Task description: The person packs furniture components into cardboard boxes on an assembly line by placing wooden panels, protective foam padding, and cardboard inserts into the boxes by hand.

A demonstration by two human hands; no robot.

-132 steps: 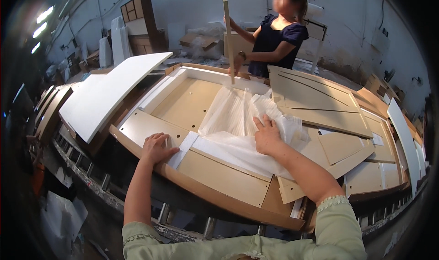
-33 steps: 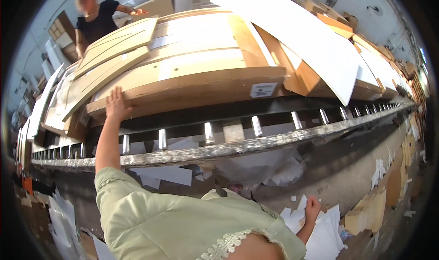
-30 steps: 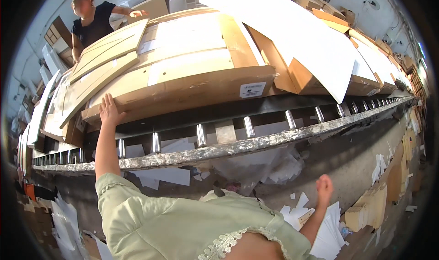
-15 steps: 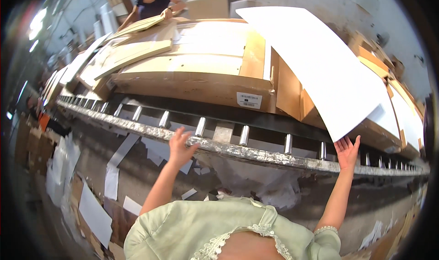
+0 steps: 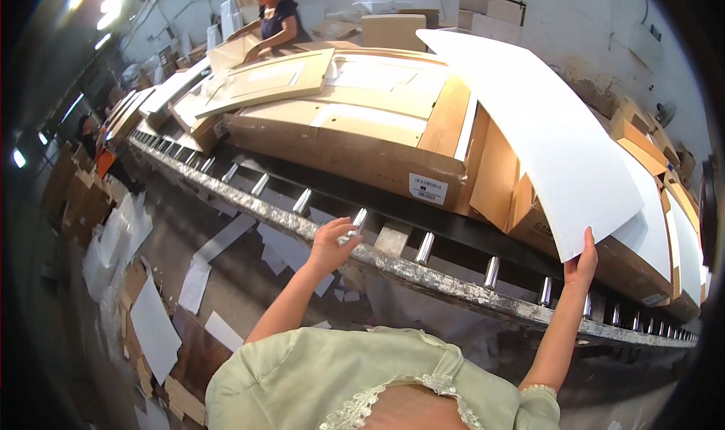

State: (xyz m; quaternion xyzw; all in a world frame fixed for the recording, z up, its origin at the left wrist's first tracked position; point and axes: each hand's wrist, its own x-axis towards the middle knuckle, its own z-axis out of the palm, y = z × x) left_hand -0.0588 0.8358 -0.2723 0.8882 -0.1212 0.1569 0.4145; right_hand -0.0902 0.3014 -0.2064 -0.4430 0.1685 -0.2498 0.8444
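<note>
A long white sheet [image 5: 529, 120] slants down over the end of an opened cardboard carton [image 5: 340, 139] on the roller conveyor [image 5: 423, 247]. Its near corner is pinched in my right hand [image 5: 581, 267], thumb up along the edge and fingers mostly hidden beneath. My left hand [image 5: 332, 247] hovers by the conveyor's near rail, fingers loosely bent and apart, holding nothing. Flat beige panels [image 5: 377, 94] lie inside the carton, which bears a white label on its near side. A framed beige panel [image 5: 268, 82] rests aslant across the carton's left part.
Across the conveyor, a person in a dark top [image 5: 279, 22] handles a board. More cartons [image 5: 630, 260] with white sheets line the conveyor to the right. White scraps [image 5: 155, 332] and crumpled plastic [image 5: 113, 245] litter the floor at left. Another person stands far left.
My right hand has closed on the sheet's corner, where it was stretched out under it before. The view has shifted, and the co-worker's board has moved. My left hand stays empty.
</note>
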